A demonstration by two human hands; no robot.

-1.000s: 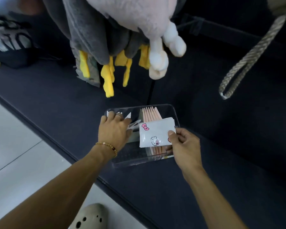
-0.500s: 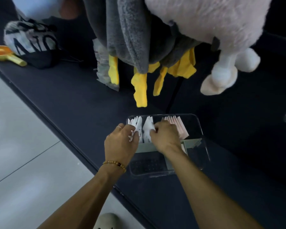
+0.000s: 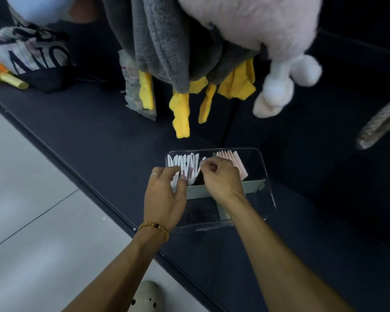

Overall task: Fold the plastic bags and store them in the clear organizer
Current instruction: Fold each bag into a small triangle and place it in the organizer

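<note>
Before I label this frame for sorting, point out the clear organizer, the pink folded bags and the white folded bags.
clear organizer [image 3: 269, 188], head view, right wall.
pink folded bags [image 3: 238, 162], head view, flat face of the nearest one.
white folded bags [image 3: 182, 159], head view, upper folded edges.

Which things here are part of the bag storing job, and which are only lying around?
Job: clear organizer, white folded bags, pink folded bags, left hand, right hand.

Lying about: pink plush toy, grey fleece, orange-slice hand mirror, rope.
</note>
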